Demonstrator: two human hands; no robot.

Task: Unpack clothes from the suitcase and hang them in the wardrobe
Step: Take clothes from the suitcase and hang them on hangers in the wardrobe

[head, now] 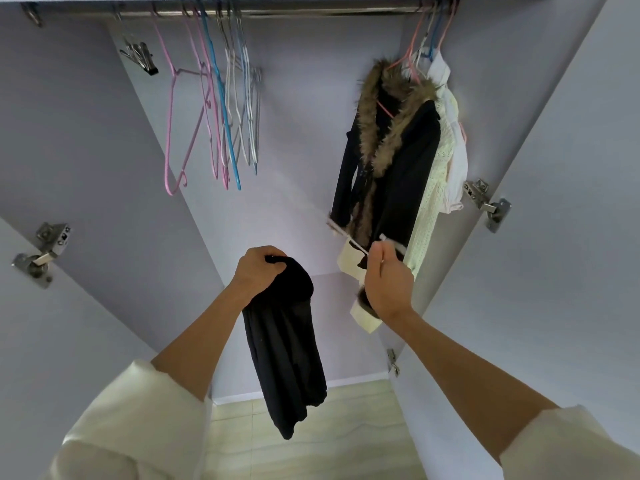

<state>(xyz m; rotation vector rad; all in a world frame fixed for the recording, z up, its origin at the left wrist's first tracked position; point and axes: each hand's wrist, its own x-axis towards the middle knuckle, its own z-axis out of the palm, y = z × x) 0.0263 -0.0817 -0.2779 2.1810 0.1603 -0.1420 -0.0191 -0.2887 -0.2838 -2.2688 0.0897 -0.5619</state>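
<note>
We see pale beige tiled floor [311,438] below, and silver metal door hinges [43,249] on both sides of the opening.

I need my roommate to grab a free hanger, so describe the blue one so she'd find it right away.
Look at the metal rail across the top of the wardrobe. Left of centre hangs a bunch of bare hangers, away from the coats on the right. The blue hanger sits mid-bunch, the only bright blue one among pink, white and grey.

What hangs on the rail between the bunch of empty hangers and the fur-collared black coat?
Nothing: in the head view the rail runs bare between the empty hangers and the fur-collared black coat, with only wardrobe wall behind.
</note>
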